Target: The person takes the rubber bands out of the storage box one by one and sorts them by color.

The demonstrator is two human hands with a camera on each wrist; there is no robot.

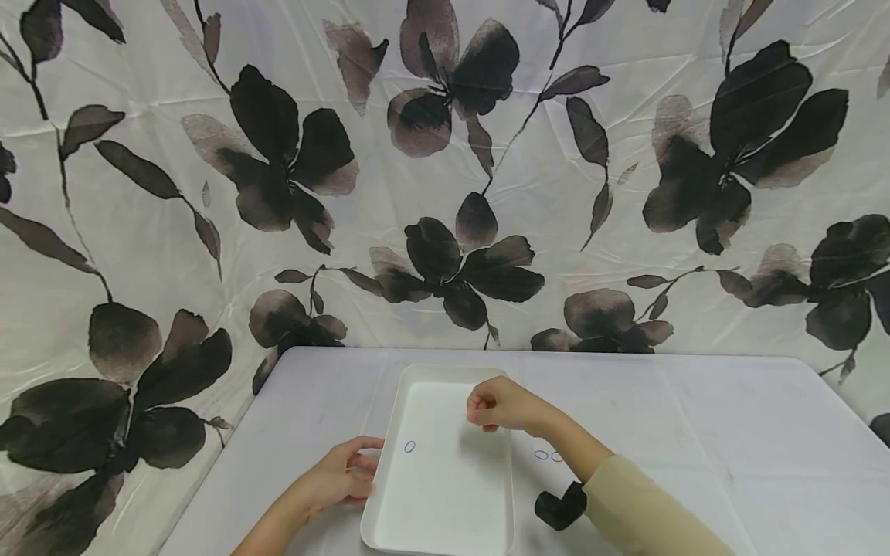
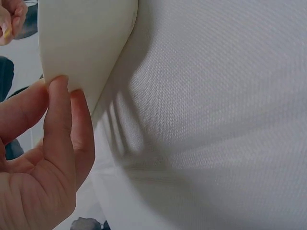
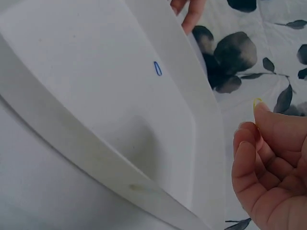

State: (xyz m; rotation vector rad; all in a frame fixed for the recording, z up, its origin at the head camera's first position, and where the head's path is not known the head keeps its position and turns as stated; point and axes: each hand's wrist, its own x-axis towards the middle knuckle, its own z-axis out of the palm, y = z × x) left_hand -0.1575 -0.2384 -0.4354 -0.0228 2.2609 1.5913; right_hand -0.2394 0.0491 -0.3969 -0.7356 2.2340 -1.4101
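Note:
A white rectangular tray (image 1: 445, 494) lies on the table, and one small blue oval loop (image 1: 409, 446), like a thin rubber band, rests inside it. My left hand (image 1: 341, 475) holds the tray at its left edge, with fingertips against the outer wall (image 2: 86, 43) in the left wrist view. Over the tray's right side is my right hand (image 1: 504, 405). Its thumb and forefinger pinch a thin yellow rubber band (image 3: 257, 102), while the other fingers curl in. In the right wrist view the blue band (image 3: 158, 68) looks long and narrow.
To the tray's right on the white table (image 1: 695, 463) lie another blue loop (image 1: 541, 455) and a red loop (image 1: 557, 456), partly covered by the right forearm. A black strap-like piece (image 1: 559, 506) shows beside the right sleeve. Flower-printed cloth (image 1: 445, 193) hangs behind the table.

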